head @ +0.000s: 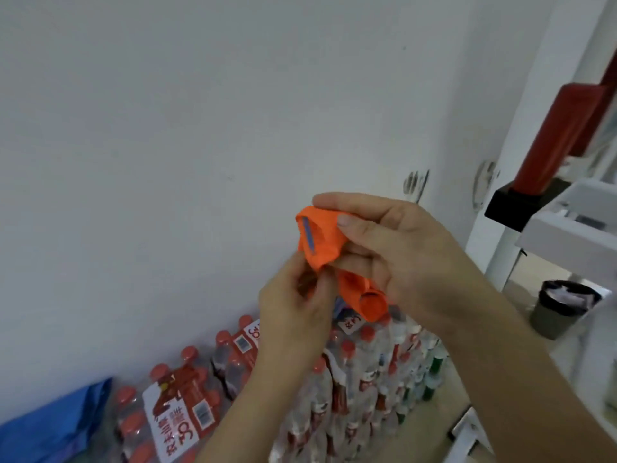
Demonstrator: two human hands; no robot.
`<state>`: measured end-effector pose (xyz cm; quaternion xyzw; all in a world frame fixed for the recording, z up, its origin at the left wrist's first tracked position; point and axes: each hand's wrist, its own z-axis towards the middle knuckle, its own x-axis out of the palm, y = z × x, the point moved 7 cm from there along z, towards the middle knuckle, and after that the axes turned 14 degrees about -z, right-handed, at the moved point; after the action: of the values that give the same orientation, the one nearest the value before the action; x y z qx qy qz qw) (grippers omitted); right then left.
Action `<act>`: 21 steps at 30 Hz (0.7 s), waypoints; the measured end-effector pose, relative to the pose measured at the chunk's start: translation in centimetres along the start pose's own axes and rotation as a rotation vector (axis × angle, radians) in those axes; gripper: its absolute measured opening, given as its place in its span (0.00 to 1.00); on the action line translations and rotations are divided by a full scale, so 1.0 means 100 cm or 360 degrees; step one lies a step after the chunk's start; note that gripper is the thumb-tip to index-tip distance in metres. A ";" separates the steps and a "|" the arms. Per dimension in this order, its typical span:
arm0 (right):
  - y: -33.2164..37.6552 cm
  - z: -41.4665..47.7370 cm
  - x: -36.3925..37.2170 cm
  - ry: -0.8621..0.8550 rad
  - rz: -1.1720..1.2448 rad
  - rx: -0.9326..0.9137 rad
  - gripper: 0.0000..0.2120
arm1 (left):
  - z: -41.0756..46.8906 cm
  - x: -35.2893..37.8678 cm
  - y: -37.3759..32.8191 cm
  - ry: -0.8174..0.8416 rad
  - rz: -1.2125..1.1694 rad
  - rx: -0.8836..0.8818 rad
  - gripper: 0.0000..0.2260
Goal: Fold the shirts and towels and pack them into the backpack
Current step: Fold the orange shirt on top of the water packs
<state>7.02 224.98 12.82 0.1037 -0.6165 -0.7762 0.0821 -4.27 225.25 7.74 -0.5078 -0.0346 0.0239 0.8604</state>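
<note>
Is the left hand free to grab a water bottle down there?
Probably not yet: the left hand pinches the orange item, which the right hand also holds. Nothing blocks the way to the bottles once it lets go.

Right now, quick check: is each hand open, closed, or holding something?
The left hand is pinching the lower edge of the orange cloth.
The right hand is holding the same orange cloth between thumb and fingers.

orange cloth [322, 240] with blue strip, red-capped bottles [347, 379], blue bag [56, 426], white wall [167, 111]
</note>
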 end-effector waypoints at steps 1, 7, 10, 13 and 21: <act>0.002 -0.009 0.002 0.0155 0.0065 0.0039 0.16 | 0.003 -0.009 -0.001 -0.0047 -0.0208 -0.0136 0.08; 0.024 -0.048 -0.035 -0.0008 -0.0960 -0.0125 0.18 | 0.000 -0.031 -0.040 0.0132 -0.0506 -0.0346 0.22; 0.031 -0.052 0.004 0.0305 -0.1057 -0.0404 0.30 | -0.018 -0.013 -0.062 0.0722 -0.0327 -0.0462 0.13; 0.022 -0.060 0.026 0.0209 -0.1013 -0.0547 0.24 | -0.036 -0.015 -0.071 0.0657 -0.0183 -0.0559 0.13; 0.017 -0.119 0.037 -0.0145 -0.0946 -0.0676 0.14 | -0.107 -0.056 -0.074 0.0314 0.0290 -0.0447 0.06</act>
<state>6.54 212.50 11.62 0.2241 -0.3875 -0.8807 -0.1550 -8.89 211.92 8.85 -0.6239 0.0931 0.0469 0.7745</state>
